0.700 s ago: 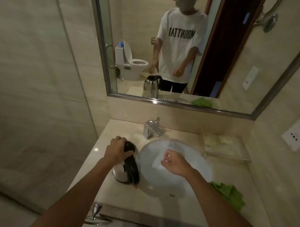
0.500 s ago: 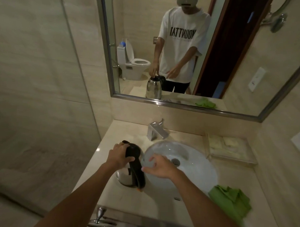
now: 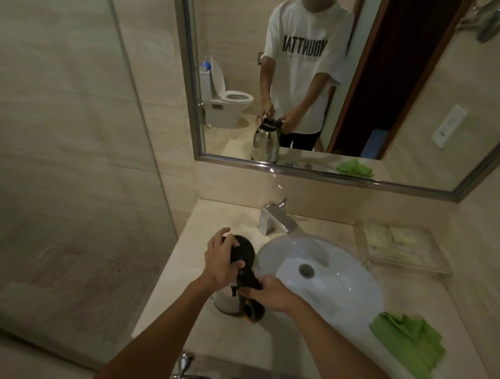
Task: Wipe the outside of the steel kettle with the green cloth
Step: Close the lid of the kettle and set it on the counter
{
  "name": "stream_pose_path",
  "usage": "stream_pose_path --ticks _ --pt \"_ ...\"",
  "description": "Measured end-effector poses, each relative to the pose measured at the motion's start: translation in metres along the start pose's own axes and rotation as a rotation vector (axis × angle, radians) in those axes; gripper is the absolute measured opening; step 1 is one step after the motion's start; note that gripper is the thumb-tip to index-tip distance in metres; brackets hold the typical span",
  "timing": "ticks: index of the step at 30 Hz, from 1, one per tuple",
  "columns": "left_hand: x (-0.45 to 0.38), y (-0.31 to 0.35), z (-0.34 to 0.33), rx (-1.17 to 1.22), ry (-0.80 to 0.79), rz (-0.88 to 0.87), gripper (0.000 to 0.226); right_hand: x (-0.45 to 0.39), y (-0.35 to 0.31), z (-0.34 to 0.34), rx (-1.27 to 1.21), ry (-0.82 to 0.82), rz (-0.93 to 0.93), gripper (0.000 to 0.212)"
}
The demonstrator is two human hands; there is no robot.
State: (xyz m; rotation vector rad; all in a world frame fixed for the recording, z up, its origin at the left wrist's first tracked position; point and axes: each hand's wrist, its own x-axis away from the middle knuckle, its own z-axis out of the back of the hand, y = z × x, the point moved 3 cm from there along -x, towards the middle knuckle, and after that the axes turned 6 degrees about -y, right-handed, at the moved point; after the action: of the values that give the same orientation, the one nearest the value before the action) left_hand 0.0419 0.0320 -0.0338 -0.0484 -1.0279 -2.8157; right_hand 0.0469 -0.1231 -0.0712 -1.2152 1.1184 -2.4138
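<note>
Beige stone forms the worktop (image 3: pixel 198 337), with a chrome fitting (image 3: pixel 184 368) just below its near edge. Nearest on it, at the right, the green cloth (image 3: pixel 407 345) lies crumpled and untouched, well apart from both hands. Left of centre stands the steel kettle (image 3: pixel 225 303), upright on the worktop just beside the rim of the white basin (image 3: pixel 347 300); most of its steel body is hidden under its black lid and handle and under the hands. The right hand (image 3: pixel 270 293) has its grip closed around the black handle on the near side. The left hand (image 3: pixel 220 262) rests on top, fingers curled over the black lid. Beyond the basin, a chrome tap (image 3: pixel 274 221) sits at the back edge, and a clear tray (image 3: pixel 402 245) holding pale packets lies to the right near the wall. A glass panel (image 3: pixel 74 155) closes off the left side. Farthest back, the wall mirror (image 3: pixel 332 78) reflects the person in a white shirt, the kettle, the cloth, a toilet and a dark door; a wall socket shows there too.
</note>
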Motion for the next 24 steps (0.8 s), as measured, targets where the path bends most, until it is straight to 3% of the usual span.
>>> stream_pose_path --ticks 4,8,13,16,20,24 --pt "0.001 0.009 0.001 0.074 0.041 -0.096 0.042 -0.001 -0.001 0.002 -0.116 0.035 0.002 0.035" --pt "-0.001 0.035 0.007 -0.033 0.111 -0.291 0.048 0.0 -0.002 0.017 -0.186 0.096 0.01 0.029" --pt "-0.016 0.073 0.007 -0.09 0.119 -0.439 0.039 0.009 -0.003 0.05 -0.238 0.164 -0.014 0.02" --pt "-0.032 0.097 -0.007 -0.074 0.094 -0.46 0.038 0.012 0.011 0.073 -0.273 0.24 -0.055 0.011" --pt "-0.058 0.132 -0.032 -0.03 0.021 -0.462 0.037 0.01 0.038 0.112 -0.265 0.33 -0.127 0.016" --pt "-0.09 0.156 -0.047 0.191 -0.03 -0.415 0.03 0.016 0.061 0.164 -0.237 0.329 -0.125 0.018"
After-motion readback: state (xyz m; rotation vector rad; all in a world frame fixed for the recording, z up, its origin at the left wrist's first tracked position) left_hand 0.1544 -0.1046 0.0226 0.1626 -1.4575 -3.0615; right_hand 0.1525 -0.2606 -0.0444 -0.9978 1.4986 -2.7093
